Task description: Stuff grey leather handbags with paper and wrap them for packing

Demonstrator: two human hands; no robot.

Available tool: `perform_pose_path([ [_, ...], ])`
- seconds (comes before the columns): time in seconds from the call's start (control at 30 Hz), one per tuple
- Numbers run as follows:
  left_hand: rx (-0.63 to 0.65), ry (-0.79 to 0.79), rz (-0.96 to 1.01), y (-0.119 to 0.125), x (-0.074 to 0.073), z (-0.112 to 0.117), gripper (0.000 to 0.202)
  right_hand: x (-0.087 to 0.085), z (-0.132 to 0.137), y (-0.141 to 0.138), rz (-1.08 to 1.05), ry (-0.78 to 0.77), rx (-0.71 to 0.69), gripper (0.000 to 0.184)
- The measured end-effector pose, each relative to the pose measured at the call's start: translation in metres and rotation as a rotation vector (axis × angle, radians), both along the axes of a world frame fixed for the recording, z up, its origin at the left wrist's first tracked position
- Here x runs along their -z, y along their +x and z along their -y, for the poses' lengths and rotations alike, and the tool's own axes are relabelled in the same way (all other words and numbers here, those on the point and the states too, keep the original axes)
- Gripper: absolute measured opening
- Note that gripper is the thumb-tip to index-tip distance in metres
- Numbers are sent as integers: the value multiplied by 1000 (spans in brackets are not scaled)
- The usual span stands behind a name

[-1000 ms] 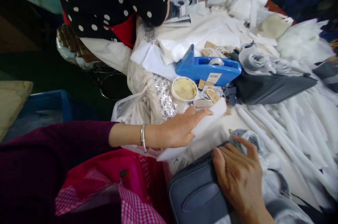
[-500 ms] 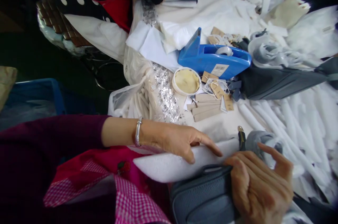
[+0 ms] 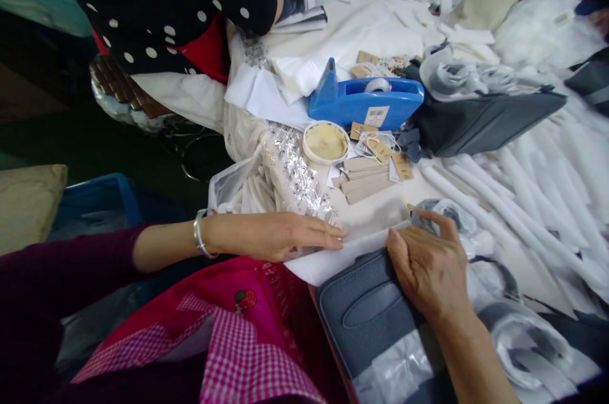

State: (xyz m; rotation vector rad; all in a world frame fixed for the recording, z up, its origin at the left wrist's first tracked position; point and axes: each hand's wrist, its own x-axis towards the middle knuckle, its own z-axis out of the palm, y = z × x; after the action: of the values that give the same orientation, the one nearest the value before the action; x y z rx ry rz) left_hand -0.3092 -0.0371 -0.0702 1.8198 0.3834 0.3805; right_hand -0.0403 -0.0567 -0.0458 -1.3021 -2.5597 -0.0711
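Note:
My left hand (image 3: pixel 280 234) lies flat with its fingers stretched out together, at the near end of a thin white padding sheet (image 3: pixel 328 259). Below the sheet is a dark blue-grey leather bag (image 3: pixel 366 315) with a stitched oval on it and clear plastic (image 3: pixel 397 363) over its lower part. My right hand (image 3: pixel 431 264) grips the bag's upper right edge, where the sheet meets it. The thumb presses near the sheet and the index finger sticks out; the other fingertips are hidden. Grey straps wrapped in plastic (image 3: pixel 528 340) lie right of my right forearm.
Beyond my hands are a blue tape dispenser (image 3: pixel 375 103), a round tub of yellowish paste (image 3: pixel 327 142), tan cards (image 3: pixel 364 179) and tagged strings. White rolls (image 3: pixel 514 214) and a dark bag (image 3: pixel 490 118) lie right. A person in polka dots (image 3: pixel 157 4) works across the table.
My left hand has drawn back leftward and its fingers have straightened. The white sheet, curled up before, now lies flatter against the bag. More of the bag shows, and the camera view has shifted.

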Motion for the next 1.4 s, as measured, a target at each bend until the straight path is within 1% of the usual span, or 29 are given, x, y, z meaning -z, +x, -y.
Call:
perform_pose_path([
  [0.03, 20, 9, 12, -7, -2, 3, 51, 1, 0, 0, 0, -1, -3, 36],
  [0.1, 52, 2, 59, -10, -2, 8, 50, 1, -1, 1, -8, -10, -6, 36],
  [0.13, 58, -6, 83, -7, 0, 10, 48, 0, -1, 1, -20, -18, -9, 36],
  [0.2, 28, -7, 110, 3, 5, 11, 44, -3, -1, 0, -61, -39, -23, 32],
  [0.27, -47, 21, 116, 16, 10, 10, 38, -8, 0, -2, -107, -64, -40, 26],
  [0.33, -141, 60, 121, 28, 12, 8, 27, -13, 2, -4, -143, -62, -37, 19],
  [0.43, -268, 79, 92, 43, 11, 5, 9, -19, 6, -4, -176, -21, 3, 16],
  [0.47, -301, 76, 70, 47, 10, 5, 7, -20, 7, -3, -192, -8, 18, 15],
  [0.53, -355, 74, 27, 56, 7, 4, 14, -21, 9, -1, -228, 5, 45, 10],
  [0.6, -397, 97, -19, 65, 4, 5, 21, -21, 10, 0, -254, 7, 44, 4],
  [0.67, -420, 132, -72, 73, 1, 5, 25, -22, 10, -1, -242, 8, 13, 8],
  [0.77, -434, 194, -157, 81, -2, 8, 19, -23, 8, -4, -179, 5, -30, 8],
  [0.83, -414, 244, -195, 80, -7, 13, 18, -24, 7, -5, -146, 3, -41, 15],
  [0.9, -398, 265, -195, 75, -13, 20, 25, -24, 6, -5, -131, -8, -68, 22],
  [0.97, -403, 228, -148, 67, -19, 30, 31, -25, 4, -3, -125, -33, -107, 27],
  [1.03, -428, 181, -114, 62, -23, 43, 34, -26, 2, 0, -126, -57, -132, 31],
  [1.1, -473, 176, -125, 60, -21, 53, 38, -25, -1, 1, -118, -73, -144, 34],
  [1.17, -525, 180, -150, 63, -15, 60, 38, -21, -3, 0, -98, -98, -168, 37],
  [1.23, -569, 169, -144, 68, -9, 61, 32, -17, -6, -5, -83, -145, -198, 39],
  [1.3, -611, 191, -121, 73, -6, 56, 24, -17, -8, -11, -119, -187, -217, 36],
  [1.33, -627, 216, -109, 75, -6, 52, 22, -20, -8, -12, -168, -176, -207, 32],
  [1.37, -628, 242, -100, 77, -6, 47, 20, -25, -8, -12, -236, -125, -170, 27],
  [1.4, -612, 263, -100, 79, -7, 42, 19, -32, -5, -9, -319, -25, -97, 23],
])
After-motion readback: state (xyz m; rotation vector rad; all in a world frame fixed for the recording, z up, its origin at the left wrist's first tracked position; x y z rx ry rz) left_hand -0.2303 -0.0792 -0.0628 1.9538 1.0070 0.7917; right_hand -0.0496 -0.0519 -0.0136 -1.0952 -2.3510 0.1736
